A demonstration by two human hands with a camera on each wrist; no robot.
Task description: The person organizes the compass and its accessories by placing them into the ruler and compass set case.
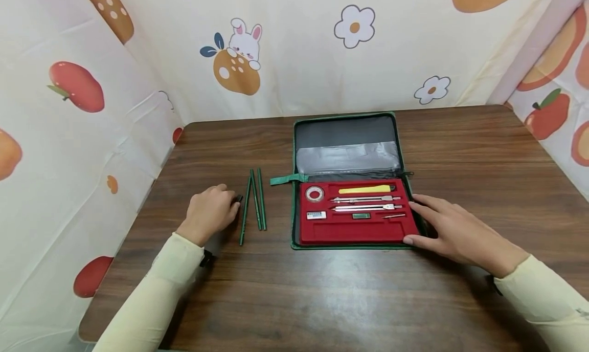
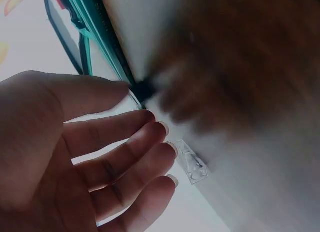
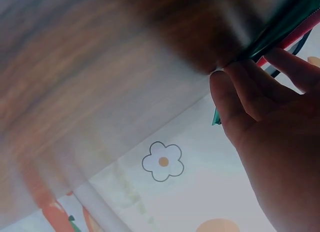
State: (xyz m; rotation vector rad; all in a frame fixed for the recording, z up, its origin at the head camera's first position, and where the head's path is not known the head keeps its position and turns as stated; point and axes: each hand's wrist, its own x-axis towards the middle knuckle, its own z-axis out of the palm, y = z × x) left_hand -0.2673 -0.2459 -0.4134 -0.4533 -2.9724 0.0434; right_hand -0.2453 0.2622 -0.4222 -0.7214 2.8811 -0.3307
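Presently; left fingers (image 2: 112, 130) pinching dark piece (image 2: 144, 90); right fingers (image 1: 428, 214) wide, touching case (image 1: 347, 130) edge; pencils (image 1: 255, 201) between (gap to case)

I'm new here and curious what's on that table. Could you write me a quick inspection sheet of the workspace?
Surface: brown wood-grain table; glare near the front.
Job's things: open green case, its red tray holding a white ring, yellow cutter, two compasses, eraser and smaller pieces; left of it, three green pencils.
Clutter: small clear item near the left fingertips, kind unclear.
Hands: left hand pinches a small black item; right hand at the case's right edge, thumb at the tray's corner.
Cables: nothing seen.
Surroundings: sheeting printed with fruit, flowers and a rabbit.
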